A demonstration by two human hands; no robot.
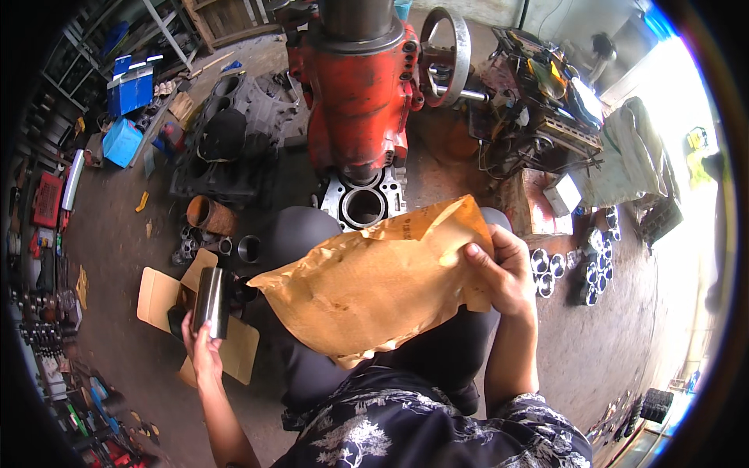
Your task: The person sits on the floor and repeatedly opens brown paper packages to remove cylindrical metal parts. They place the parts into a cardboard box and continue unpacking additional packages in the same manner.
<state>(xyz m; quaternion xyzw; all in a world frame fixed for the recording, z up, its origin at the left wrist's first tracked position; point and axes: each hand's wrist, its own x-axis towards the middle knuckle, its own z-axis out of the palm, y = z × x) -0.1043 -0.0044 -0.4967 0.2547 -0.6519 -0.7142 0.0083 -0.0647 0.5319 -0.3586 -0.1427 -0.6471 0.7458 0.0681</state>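
From my head camera, my left hand (203,347) grasps a shiny metal tube (213,299) near its lower end; the tube stands nearly upright over an open cardboard box (159,298) beside my left knee. Whether tube and box touch, I can't tell. My right hand (511,271) pinches the right end of a crumpled brown paper (367,300), thumb on top, the sheet spread across above my lap. Beyond my knees, a red machine (359,101) stands over a metal block (335,206) with round holes. A rusty can (212,217) lies past the box.
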